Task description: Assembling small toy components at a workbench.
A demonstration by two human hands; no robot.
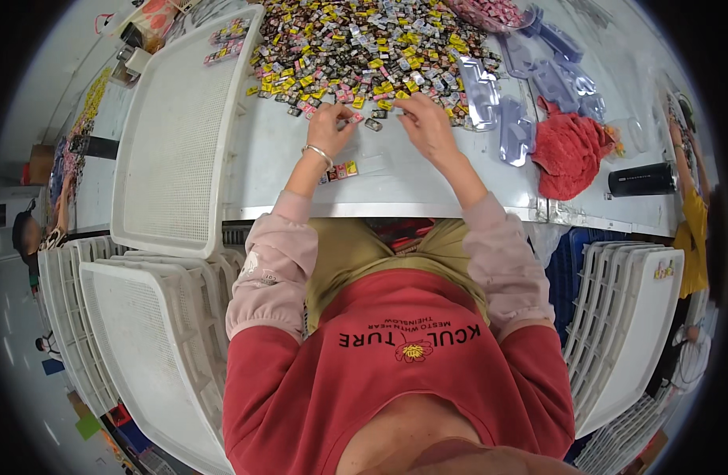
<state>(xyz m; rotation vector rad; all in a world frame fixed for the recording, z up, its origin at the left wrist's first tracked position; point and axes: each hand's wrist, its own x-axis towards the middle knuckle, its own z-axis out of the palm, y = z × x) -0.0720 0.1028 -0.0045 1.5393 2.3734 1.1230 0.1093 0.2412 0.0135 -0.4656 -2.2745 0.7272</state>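
My left hand (332, 131), with a bangle at its wrist, pinches a small pink-and-white block (355, 118) at the near edge of a large pile of small blocks (364, 55). The pile mixes black, yellow, pink and silver pieces. My right hand (431, 131) reaches to the same edge, thumb and forefinger curved and apart, with no piece visible between them. Two dark blocks (374, 124) lie loose between my hands. Beside my left wrist, a short row of red and yellow blocks (340, 171) lies next to a clear plastic piece (372, 165).
A white mesh tray (174, 134) stands left, with a few packed rows at its far end. Clear moulded plastic trays (516, 131), a red cloth (570, 150) and a black cylinder (642, 180) lie right. Stacked white trays (154, 340) flank me. Other people work at both sides.
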